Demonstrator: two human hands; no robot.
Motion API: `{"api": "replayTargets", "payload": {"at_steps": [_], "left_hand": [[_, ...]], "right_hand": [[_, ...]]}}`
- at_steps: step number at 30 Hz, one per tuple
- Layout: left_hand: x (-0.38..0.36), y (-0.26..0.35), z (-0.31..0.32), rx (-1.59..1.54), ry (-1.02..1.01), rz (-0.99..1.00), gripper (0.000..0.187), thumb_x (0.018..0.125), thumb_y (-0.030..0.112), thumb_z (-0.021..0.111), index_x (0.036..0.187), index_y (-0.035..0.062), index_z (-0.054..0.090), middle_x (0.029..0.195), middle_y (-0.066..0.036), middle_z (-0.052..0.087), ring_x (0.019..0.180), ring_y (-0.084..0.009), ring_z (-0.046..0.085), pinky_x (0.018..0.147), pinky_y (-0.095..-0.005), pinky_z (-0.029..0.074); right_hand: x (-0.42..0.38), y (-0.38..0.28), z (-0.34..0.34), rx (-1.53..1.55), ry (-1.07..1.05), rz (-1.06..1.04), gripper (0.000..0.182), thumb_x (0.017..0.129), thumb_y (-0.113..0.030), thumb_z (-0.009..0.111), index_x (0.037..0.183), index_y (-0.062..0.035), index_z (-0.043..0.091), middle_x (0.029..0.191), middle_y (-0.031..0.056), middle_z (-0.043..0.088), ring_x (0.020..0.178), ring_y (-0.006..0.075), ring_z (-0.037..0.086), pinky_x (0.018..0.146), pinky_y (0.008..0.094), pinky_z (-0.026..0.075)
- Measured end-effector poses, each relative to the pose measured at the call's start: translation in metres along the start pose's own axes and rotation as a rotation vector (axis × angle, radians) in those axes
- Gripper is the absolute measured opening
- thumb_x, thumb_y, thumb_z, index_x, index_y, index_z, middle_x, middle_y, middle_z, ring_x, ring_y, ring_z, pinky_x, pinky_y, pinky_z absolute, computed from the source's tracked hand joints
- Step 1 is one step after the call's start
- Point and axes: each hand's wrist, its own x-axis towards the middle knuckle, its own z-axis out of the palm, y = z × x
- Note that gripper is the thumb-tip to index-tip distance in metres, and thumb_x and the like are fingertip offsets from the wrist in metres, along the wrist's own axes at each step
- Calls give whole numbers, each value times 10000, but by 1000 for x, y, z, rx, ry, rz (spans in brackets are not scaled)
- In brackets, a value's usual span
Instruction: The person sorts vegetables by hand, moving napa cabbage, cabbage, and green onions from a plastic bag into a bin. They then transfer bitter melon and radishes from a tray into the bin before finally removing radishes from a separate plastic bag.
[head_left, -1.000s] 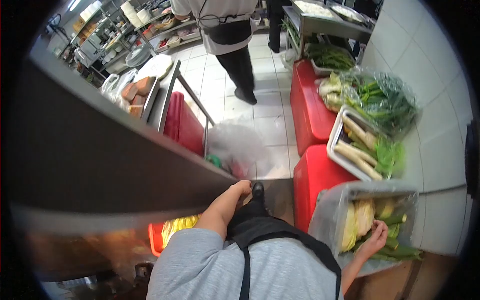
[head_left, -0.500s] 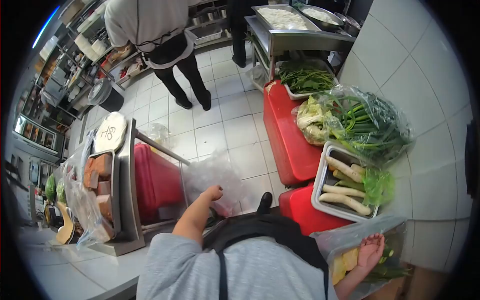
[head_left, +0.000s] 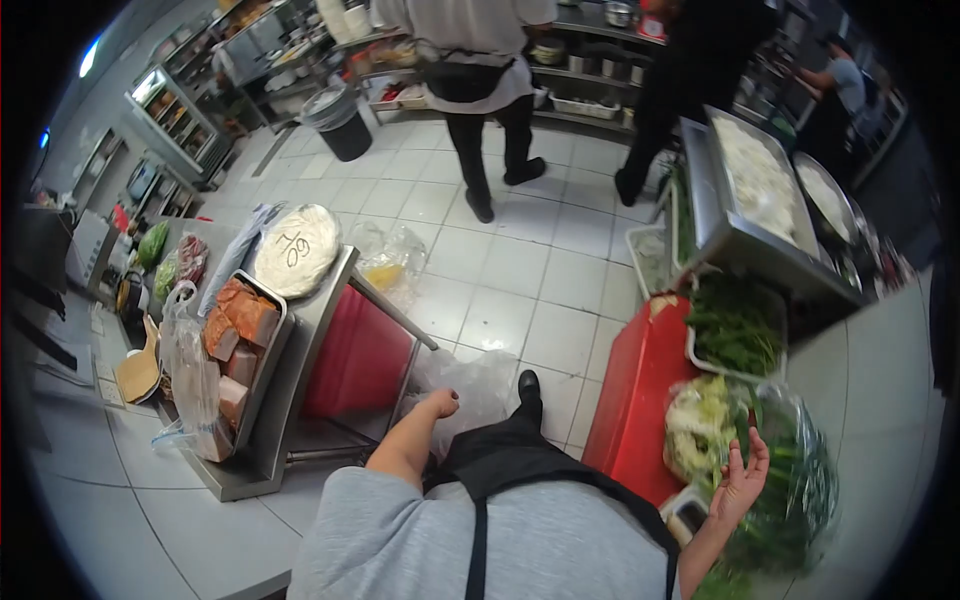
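Note:
My left hand (head_left: 443, 403) is closed, its fingers curled on a clear plastic bag (head_left: 480, 388) that hangs low over the floor tiles. On the other side, my right hand (head_left: 742, 482) is raised in front of the bagged greens, with its fingers apart and nothing seen in them. Pale leafy cabbage (head_left: 697, 425) lies beside long green stalks (head_left: 790, 490) in clear plastic, just beyond that hand. A tray of dark leafy greens (head_left: 738, 325) sits farther forward.
A steel table (head_left: 318, 345) at left bears meat blocks (head_left: 235, 330) and a white round marked lid (head_left: 296, 250). Red bins (head_left: 355, 355) (head_left: 640, 390) flank the walkway. Ahead stand two people (head_left: 470, 60) (head_left: 690, 80); another person (head_left: 840, 90) is farther right. Plastic (head_left: 385, 262) lies on the floor.
The view has shifted forward and turned left. My right hand has gone from above the bag with yellow pieces to the bagged greens. My left hand stays low with the clear bag.

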Motion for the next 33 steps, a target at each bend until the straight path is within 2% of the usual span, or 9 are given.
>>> {"api": "replayTargets", "payload": {"at_steps": [3,7,11,14,20,25,28,32,33], "left_hand": [[45,4,-8,-25,-80,-26,404,732,245,547,1099,88,607,1092,-196,594,1048,-331,551,916,-362,427],[104,27,-47,-35,-163,72,413,728,240,546,1107,86,601,1071,-203,600,1038,-335,555,904,-371,434],[137,73,-121,-293,158,-67,379,738,195,524,1084,61,602,1058,-193,607,1018,-326,564,902,-380,438],[172,92,-155,-383,209,-13,382,734,177,524,1089,54,592,1030,-190,617,1001,-323,573,889,-376,445],[189,95,-175,-636,368,-194,365,732,174,521,1069,60,602,1006,-190,624,988,-321,579,866,-364,456],[178,52,-120,-702,328,-417,392,713,203,536,1075,70,612,1061,-210,601,1026,-327,563,896,-366,440],[176,29,-86,-714,173,-581,422,734,241,517,1107,64,605,1118,-199,580,1074,-319,542,921,-362,423],[186,13,-130,-665,-227,-574,426,756,244,481,1109,32,593,1139,-185,573,1086,-315,536,937,-366,409],[204,4,-142,-644,-162,-537,426,757,245,479,1106,29,592,1136,-190,573,1084,-317,537,937,-368,410]], "right_hand": [[63,22,45,-6,-25,43,322,824,-45,611,1119,-66,483,1204,75,511,658,77,580,484,153,429],[132,17,137,-33,-213,164,245,851,-66,585,1074,-38,488,1126,84,540,641,94,591,449,169,448],[189,10,219,-152,-323,91,234,850,-61,583,1061,-16,492,1098,94,551,702,134,621,472,184,471],[240,25,263,-197,-427,188,238,850,-58,582,1067,-14,492,1096,94,548,722,141,624,501,195,492],[346,75,396,-264,-713,245,203,853,-16,533,1053,3,498,1073,88,522,754,166,627,532,215,494],[378,70,530,-316,-1097,134,184,856,-14,520,1038,1,502,938,59,563,751,135,624,561,219,469],[387,86,598,-494,-1250,-33,148,831,-7,531,978,-13,533,795,40,590,712,112,622,570,226,454],[385,124,673,-707,-1342,-235,141,793,15,538,932,-4,547,797,74,603,669,127,621,604,247,466],[384,142,688,-709,-1369,-270,144,790,19,540,932,-1,546,803,78,605,668,131,622,599,250,468]]}}
